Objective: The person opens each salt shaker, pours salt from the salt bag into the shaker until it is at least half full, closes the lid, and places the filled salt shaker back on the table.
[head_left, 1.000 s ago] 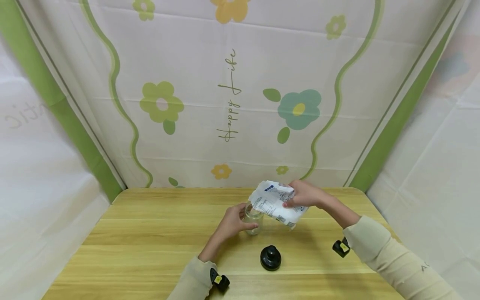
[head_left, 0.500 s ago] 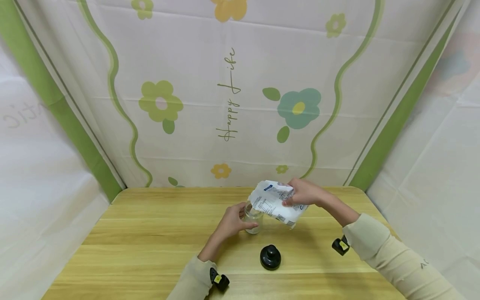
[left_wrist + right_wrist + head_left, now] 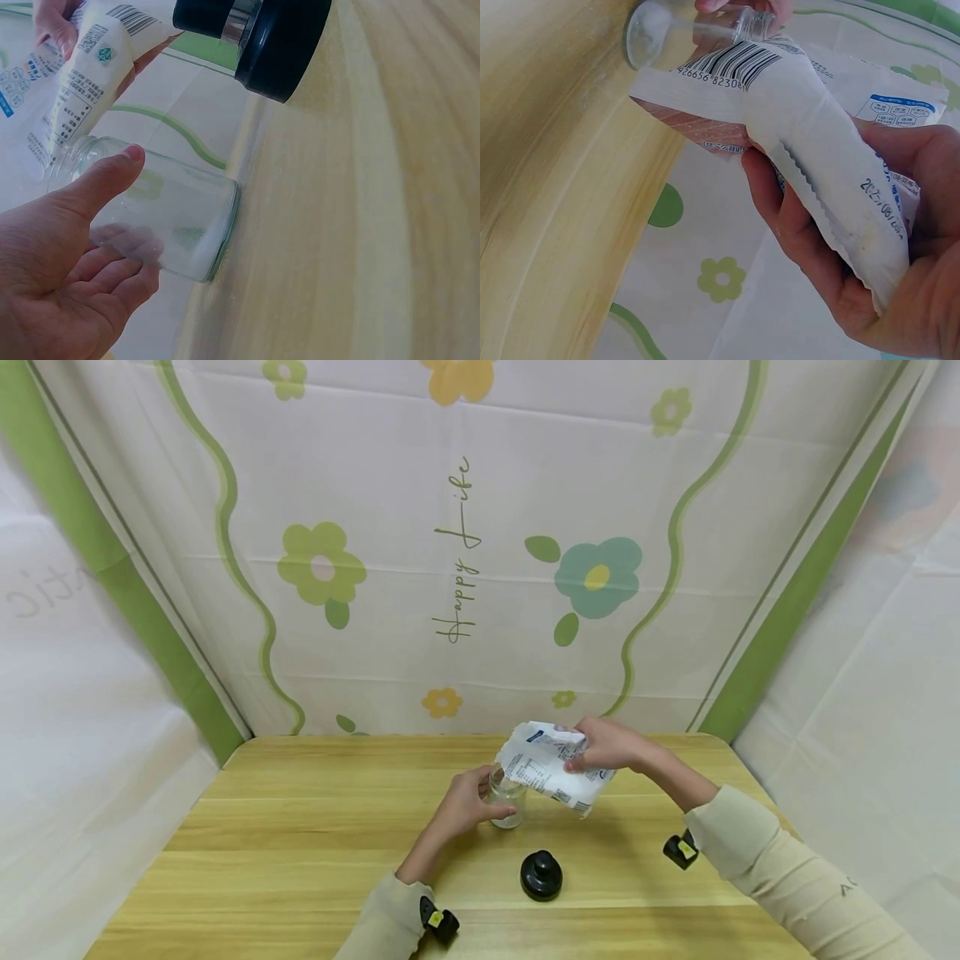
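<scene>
My left hand (image 3: 462,806) holds a clear glass jar (image 3: 176,206) upright on the table, thumb on one side and fingers on the other. White grainy or powdery stuff (image 3: 656,26) lies at the bottom of the jar. In my right hand (image 3: 611,747) is a white printed plastic bag (image 3: 551,768), gripped between thumb and fingers. The bag is tilted, with its torn end at the jar's mouth. The contents inside the bag are hidden. A black knobbed lid (image 3: 542,877) sits on the table, nearer me than the jar.
The wooden table (image 3: 300,843) ends at a back edge just beyond the hands. White curtains (image 3: 390,610) with a flower print enclose the back and sides. Black wrist cameras (image 3: 440,924) are strapped to both sleeves.
Both hands, the bag and the jar stay nearly in place. The lower part of the jar looks a little whiter than one second ago.
</scene>
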Tool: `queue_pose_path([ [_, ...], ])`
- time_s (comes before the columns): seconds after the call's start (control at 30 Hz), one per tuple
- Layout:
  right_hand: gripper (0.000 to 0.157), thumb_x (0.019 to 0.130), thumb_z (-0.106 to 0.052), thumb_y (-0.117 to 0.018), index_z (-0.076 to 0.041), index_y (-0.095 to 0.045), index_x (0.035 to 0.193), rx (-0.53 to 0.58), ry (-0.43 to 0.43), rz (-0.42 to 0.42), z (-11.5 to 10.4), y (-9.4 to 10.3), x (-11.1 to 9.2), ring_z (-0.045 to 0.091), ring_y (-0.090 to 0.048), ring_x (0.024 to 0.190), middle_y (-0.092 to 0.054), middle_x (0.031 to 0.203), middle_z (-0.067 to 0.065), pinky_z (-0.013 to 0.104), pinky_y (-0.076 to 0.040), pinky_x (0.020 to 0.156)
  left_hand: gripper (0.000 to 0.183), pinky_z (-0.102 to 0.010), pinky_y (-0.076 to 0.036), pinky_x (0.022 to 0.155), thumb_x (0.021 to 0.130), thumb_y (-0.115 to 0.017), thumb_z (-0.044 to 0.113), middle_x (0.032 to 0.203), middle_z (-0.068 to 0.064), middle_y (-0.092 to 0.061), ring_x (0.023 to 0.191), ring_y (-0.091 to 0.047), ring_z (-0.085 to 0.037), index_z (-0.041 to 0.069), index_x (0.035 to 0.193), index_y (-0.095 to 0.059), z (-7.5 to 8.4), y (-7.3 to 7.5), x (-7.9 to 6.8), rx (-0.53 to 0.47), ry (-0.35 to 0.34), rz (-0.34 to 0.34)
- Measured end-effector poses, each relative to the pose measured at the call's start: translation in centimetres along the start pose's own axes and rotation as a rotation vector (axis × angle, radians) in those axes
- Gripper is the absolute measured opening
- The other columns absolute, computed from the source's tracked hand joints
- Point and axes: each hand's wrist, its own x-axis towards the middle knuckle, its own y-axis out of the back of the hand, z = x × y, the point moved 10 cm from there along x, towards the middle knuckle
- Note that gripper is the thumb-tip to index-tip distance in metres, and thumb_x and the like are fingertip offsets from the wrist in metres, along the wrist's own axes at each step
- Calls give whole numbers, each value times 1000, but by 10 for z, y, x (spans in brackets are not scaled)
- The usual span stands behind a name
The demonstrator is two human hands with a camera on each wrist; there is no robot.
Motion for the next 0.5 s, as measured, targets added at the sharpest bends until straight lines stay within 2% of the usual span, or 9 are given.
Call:
queue_pose_path([
  [0.5, 18, 80, -10, -76, 1, -69, 93, -35, -15, 10, 1, 1, 2, 14, -67, 59, -71, 75, 5, 28, -56, 55, 67, -37, -57, 95, 77, -87, 24, 125, -15, -68, 114, -67, -28, -1, 132, -59, 0, 0, 0, 0, 3, 0],
])
